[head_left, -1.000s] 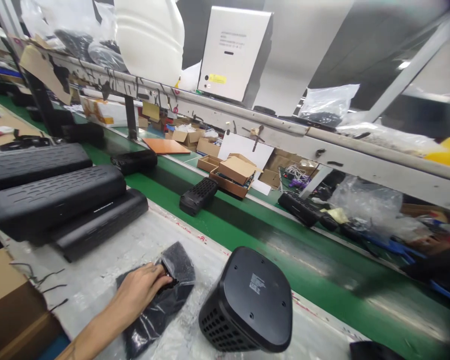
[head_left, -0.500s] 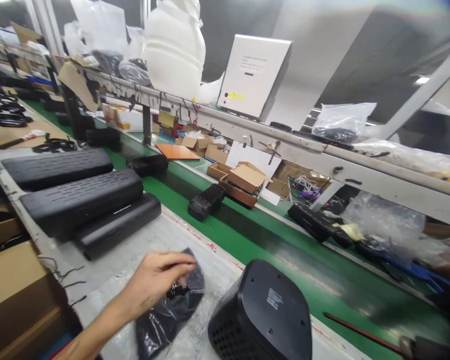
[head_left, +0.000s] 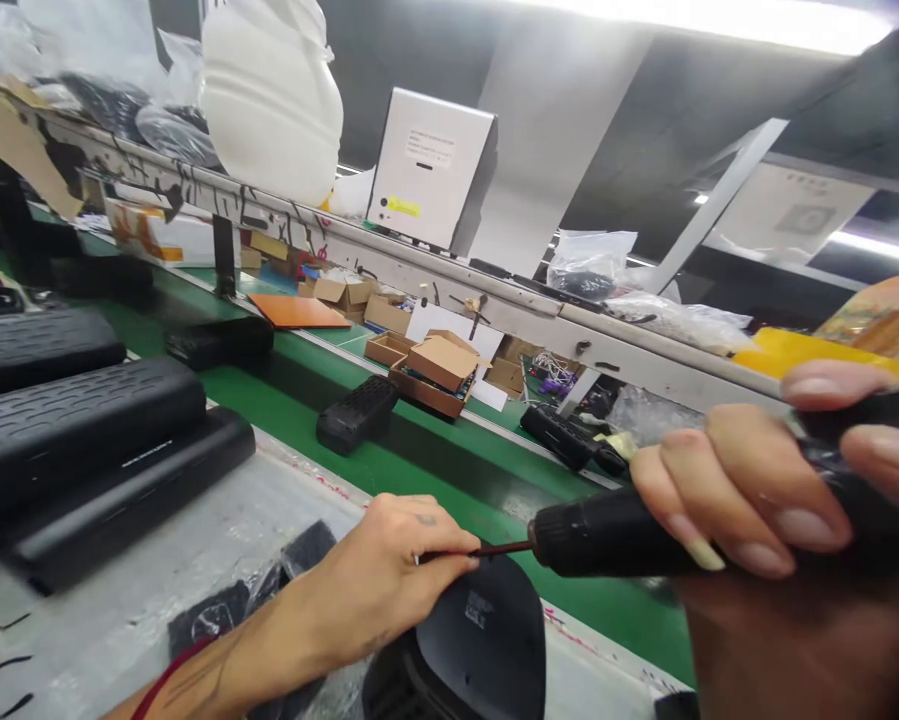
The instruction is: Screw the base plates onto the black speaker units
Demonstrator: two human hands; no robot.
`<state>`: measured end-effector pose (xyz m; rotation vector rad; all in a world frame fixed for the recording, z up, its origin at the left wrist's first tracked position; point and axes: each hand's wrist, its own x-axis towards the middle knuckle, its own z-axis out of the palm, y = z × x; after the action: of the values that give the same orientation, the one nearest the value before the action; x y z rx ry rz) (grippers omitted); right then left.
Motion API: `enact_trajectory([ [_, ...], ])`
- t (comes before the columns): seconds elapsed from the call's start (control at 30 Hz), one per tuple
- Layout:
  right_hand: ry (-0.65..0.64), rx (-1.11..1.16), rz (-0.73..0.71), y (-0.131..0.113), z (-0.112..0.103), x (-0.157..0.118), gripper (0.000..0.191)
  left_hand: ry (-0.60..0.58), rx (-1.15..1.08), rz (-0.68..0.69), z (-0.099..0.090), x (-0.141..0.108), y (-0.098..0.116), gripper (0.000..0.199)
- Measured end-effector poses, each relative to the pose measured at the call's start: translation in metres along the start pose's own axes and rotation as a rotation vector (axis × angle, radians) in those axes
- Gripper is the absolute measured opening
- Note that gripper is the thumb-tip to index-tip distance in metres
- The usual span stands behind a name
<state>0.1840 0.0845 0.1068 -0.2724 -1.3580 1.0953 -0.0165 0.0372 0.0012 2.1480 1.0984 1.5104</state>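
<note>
My right hand [head_left: 764,480] grips a black electric screwdriver [head_left: 614,532] held level, its thin bit [head_left: 494,549] pointing left. My left hand [head_left: 389,580] pinches the tip of that bit, fingers closed around it; whether a screw sits there I cannot tell. Just below both hands stands a black rounded speaker housing [head_left: 479,640] with a small label on top. A black plastic bag [head_left: 269,590] lies on the bench under my left forearm.
Long black grille casings [head_left: 81,420] lie at the left of the bench. A green conveyor belt [head_left: 419,470] carries small black parts [head_left: 355,410]. Cardboard boxes [head_left: 441,365] sit behind it, under a shelf rail with a white jug [head_left: 269,90] and white box [head_left: 426,165].
My left hand left the black bag and came up to the screwdriver bit. My right hand brought the screwdriver in from the right, over the speaker housing. The view shifted right.
</note>
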Motion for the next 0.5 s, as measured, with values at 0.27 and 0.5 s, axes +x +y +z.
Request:
enact_trajectory([
  [0.27, 0.003, 0.017, 0.013, -0.006, 0.023, 0.003, 0.017, -0.109, 0.185, 0.052, -0.001, 0.003, 0.000, 0.021],
  [0.5, -0.038, 0.018, 0.004, -0.005, 0.025, 0.001, 0.015, -0.167, 0.240, 0.003, -0.001, -0.001, 0.000, 0.023],
])
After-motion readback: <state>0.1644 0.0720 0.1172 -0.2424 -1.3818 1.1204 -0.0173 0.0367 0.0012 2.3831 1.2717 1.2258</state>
